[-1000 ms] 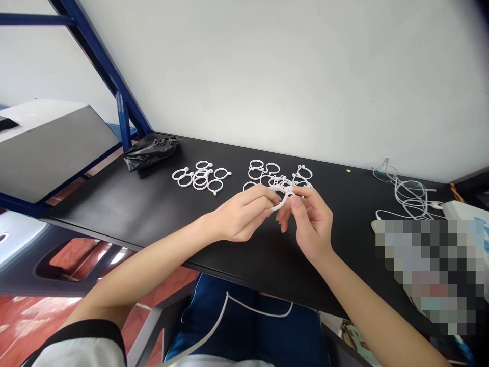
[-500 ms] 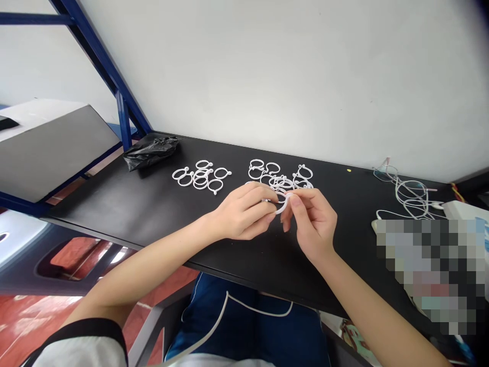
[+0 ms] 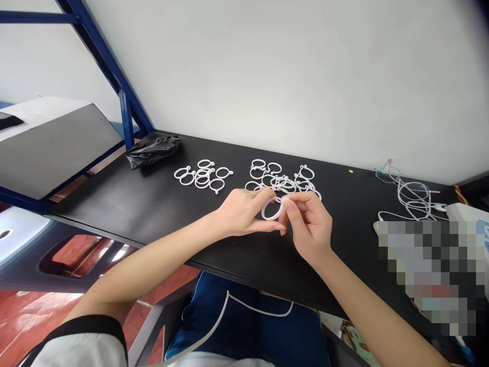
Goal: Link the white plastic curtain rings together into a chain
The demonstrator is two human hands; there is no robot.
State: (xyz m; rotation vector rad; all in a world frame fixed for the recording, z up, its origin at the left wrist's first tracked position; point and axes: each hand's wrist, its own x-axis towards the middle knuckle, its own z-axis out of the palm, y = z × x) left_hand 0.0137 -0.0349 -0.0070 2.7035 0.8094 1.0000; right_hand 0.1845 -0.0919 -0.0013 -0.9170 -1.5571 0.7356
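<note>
Both hands pinch one white plastic ring (image 3: 272,208) just above the black table (image 3: 153,209). My left hand (image 3: 244,214) grips the ring's left side with thumb and fingers. My right hand (image 3: 307,224) pinches its right end between thumb and forefinger. Right behind the hands lies a loose pile of several white rings (image 3: 284,179). A smaller group of white rings (image 3: 202,177) lies further left on the table.
A crumpled black plastic bag (image 3: 153,150) sits at the table's far left corner. White cables and a pair of glasses (image 3: 410,193) lie at the right, beside a blurred-out area. A blue metal frame (image 3: 114,76) and a grey slanted panel (image 3: 49,148) stand to the left.
The ring, bent open and held end to end a second ago, now shows as a closed loop between my fingers. Both hands have stayed in nearly the same spot.
</note>
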